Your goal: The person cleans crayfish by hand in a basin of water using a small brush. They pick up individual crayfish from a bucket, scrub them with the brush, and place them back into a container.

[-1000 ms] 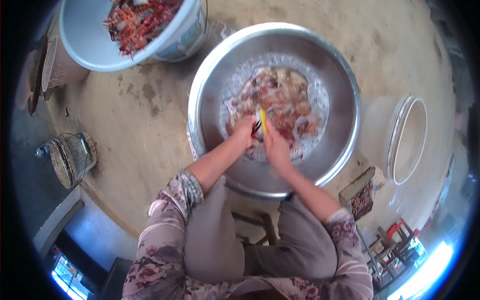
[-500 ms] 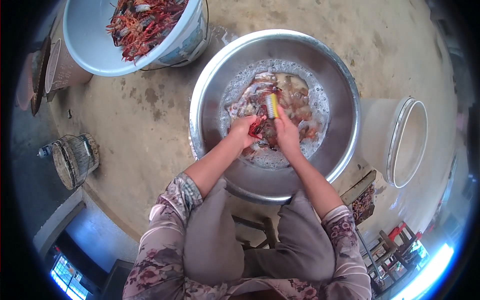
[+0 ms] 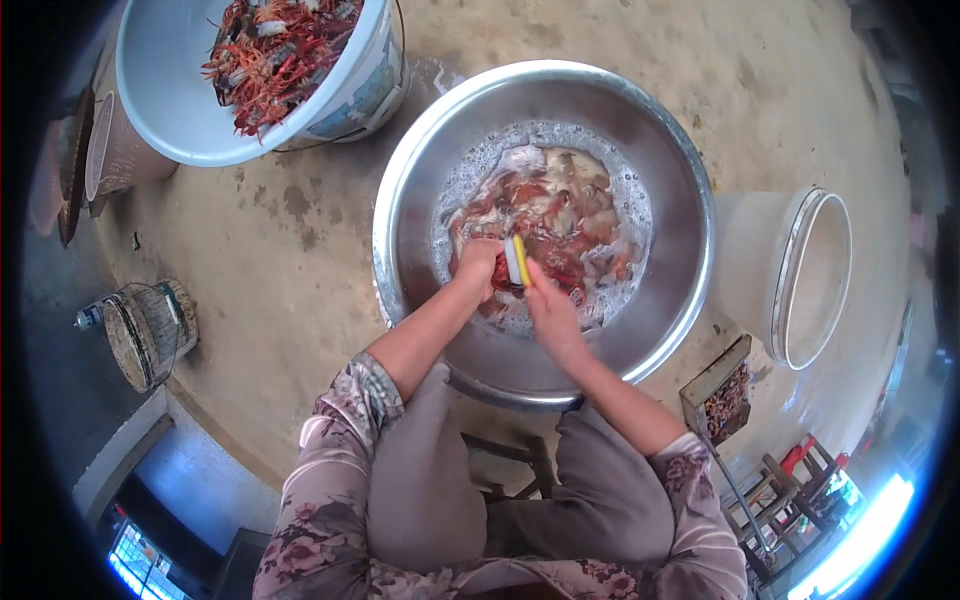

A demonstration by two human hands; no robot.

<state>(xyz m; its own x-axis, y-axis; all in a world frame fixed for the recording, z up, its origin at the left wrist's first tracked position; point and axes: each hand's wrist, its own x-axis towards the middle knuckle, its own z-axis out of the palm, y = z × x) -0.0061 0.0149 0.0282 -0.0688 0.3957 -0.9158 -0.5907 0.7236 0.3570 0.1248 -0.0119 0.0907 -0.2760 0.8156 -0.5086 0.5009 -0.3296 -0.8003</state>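
A large steel basin (image 3: 400, 190) sits on the concrete floor in front of me, holding foamy water and a heap of red crayfish (image 3: 560, 225). My left hand (image 3: 478, 268) is closed on one crayfish just above the water. My right hand (image 3: 545, 305) grips a small yellow and white brush (image 3: 517, 260) and presses it against that crayfish. Both forearms reach in from below, over my knees.
A light blue tub (image 3: 170, 95) with several red crayfish stands at the upper left. A white bucket (image 3: 810, 275) lies to the right of the basin. A small box (image 3: 725, 385) sits by my right knee, a round wooden block (image 3: 150, 330) at the left.
Both hands have stayed together over the basin, shifting a little while the brush works against the crayfish. The view has moved slightly, so the basin sits lower in the picture.
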